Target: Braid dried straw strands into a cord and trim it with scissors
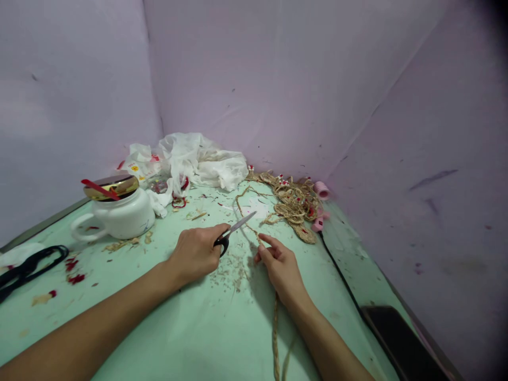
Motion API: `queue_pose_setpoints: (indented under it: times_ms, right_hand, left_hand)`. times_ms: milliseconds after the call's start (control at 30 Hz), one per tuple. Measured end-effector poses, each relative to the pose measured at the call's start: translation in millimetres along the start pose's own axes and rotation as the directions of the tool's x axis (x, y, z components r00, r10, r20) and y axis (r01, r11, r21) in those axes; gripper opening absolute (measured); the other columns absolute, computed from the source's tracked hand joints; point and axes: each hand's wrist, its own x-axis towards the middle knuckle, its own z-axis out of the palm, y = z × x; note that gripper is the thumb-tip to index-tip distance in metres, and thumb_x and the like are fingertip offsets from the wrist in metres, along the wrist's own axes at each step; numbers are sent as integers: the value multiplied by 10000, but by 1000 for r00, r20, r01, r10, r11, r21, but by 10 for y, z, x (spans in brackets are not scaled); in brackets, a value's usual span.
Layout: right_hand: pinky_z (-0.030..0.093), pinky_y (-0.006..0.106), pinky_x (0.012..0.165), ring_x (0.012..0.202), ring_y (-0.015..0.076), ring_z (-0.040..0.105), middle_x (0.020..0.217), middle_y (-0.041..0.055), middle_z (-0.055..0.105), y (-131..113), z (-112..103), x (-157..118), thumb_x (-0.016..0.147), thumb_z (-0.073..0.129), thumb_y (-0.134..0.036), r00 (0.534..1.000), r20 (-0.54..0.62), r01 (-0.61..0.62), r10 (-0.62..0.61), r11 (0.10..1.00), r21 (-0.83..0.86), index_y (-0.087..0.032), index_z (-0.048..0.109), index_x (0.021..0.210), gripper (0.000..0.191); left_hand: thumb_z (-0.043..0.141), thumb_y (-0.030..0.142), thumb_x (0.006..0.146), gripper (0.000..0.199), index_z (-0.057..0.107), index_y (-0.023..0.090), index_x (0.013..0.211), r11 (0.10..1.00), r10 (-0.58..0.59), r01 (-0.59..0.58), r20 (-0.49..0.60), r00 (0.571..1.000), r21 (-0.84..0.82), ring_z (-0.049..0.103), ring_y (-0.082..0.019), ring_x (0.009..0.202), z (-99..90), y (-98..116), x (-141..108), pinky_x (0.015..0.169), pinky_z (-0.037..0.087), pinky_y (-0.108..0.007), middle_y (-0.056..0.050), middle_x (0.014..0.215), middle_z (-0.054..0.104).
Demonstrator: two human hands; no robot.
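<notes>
My left hand is wrapped round the black handles of a pair of scissors, whose blades point up and to the right and look closed. Between the thumb and fingers of my right hand is pinched a braided straw-coloured cord. One stretch of the cord runs from my fingertips toward the back of the table, and another hangs past my wrist to the front edge. The scissor tips are a short way left of the cord, apart from my right hand.
A white mug with a gold lid and red strip stands left. Crumpled white plastic lies behind. Coiled braided cord, a pink tool and its black cable are at back right. A dark phone lies front right; black cord left.
</notes>
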Motion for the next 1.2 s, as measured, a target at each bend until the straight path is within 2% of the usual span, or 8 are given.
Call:
queue_pose_setpoints:
  times_ms: [100, 200, 300, 400, 600, 867, 1067, 1200]
  right_hand:
    - [269, 206, 384, 383, 76, 381, 528, 17, 586, 85, 0, 34, 670, 531, -346, 998, -34, 56, -59, 995, -80, -84, 600, 972, 405]
    - [247, 203, 334, 308, 57, 346, 588, 33, 610, 93, 1, 38, 716, 469, -395, 999, -38, -8, 8, 1000, -1, -86, 568, 978, 418]
    - [231, 186, 314, 293, 44, 339, 571, 29, 597, 26, 2, 16, 708, 485, -414, 994, 22, -106, 103, 981, 165, -78, 552, 937, 412]
    - [204, 175, 305, 289, 37, 331, 545, 4, 581, -41, 8, -12, 681, 532, -422, 983, 124, -162, 132, 947, 277, -100, 536, 936, 410]
    - [127, 170, 311, 303, 16, 266, 546, -6, 571, -74, 27, -60, 660, 571, -394, 983, 179, -103, 50, 948, 302, -110, 552, 882, 361]
    - [92, 166, 322, 305, 11, 193, 483, -31, 521, -80, 9, -43, 646, 582, -362, 955, 276, -219, 106, 881, 420, -129, 531, 886, 338]
    - [62, 166, 333, 314, 11, 144, 431, -85, 410, -93, -3, -61, 669, 574, -352, 947, 304, -232, 109, 884, 406, -155, 520, 945, 343]
    - [82, 178, 348, 333, 29, 182, 412, -74, 400, -78, 11, -71, 702, 525, -350, 962, 267, -131, 60, 958, 254, -131, 547, 990, 363]
  left_hand:
    - [380, 181, 713, 414, 473, 331, 1088, 999, 9, -8, -1, 1000, 44, 585, -158, 767, 21, -9, -5, 590, 352, -240, 45, 832, 641]
    - [389, 182, 703, 434, 457, 326, 1106, 997, 31, -32, 6, 999, 69, 583, -170, 821, 45, -16, -10, 621, 368, -251, 37, 885, 638]
    - [412, 197, 691, 463, 436, 315, 1137, 994, 81, -84, 39, 996, 77, 572, -175, 862, 54, -8, -12, 671, 384, -263, 22, 945, 625]
    - [431, 204, 672, 497, 420, 289, 1162, 985, 130, -137, 76, 989, 103, 562, -188, 873, 52, 10, -12, 683, 390, -276, -6, 970, 607]
    - [427, 192, 666, 531, 393, 266, 1191, 970, 165, -183, 116, 979, 159, 556, -198, 847, 63, 35, -28, 664, 397, -290, -32, 951, 588]
    - [422, 197, 674, 534, 380, 267, 1201, 964, 181, -199, 114, 977, 177, 555, -199, 837, 74, 21, -39, 655, 400, -294, -30, 945, 583]
    - [418, 230, 690, 520, 378, 263, 1208, 969, 187, -200, 100, 977, 146, 555, -207, 848, 52, 16, -29, 669, 403, -304, -32, 951, 583]
    - [433, 235, 678, 525, 385, 251, 1200, 963, 202, -218, 115, 973, 157, 553, -210, 827, 35, 37, -30, 655, 402, -304, -40, 927, 583]
